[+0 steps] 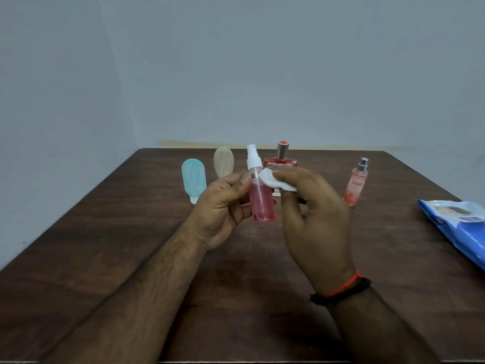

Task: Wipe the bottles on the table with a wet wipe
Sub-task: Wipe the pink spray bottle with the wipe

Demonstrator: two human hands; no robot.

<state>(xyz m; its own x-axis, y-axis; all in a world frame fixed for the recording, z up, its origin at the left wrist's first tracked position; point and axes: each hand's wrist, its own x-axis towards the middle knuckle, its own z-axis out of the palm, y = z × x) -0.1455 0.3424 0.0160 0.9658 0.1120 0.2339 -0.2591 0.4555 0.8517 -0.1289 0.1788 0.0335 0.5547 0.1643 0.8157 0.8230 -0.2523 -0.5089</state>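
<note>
My left hand (223, 206) holds a small pink spray bottle (261, 203) with a white nozzle upright above the table, fingers curled round its neck and side. My right hand (315, 214) pinches a folded white wet wipe (274, 181) and presses it against the bottle's shoulder. On the table behind stand a pale blue squeeze bottle (193, 179), a beige squeeze bottle (223, 161), a red perfume bottle (282, 160) with a silver cap, partly hidden by my hands, and a slim pink spray bottle (356, 186) at the right.
A blue wet-wipe pack (456, 227) lies at the right edge of the dark brown wooden table (118, 245). A pale wall stands right behind the table's far edge.
</note>
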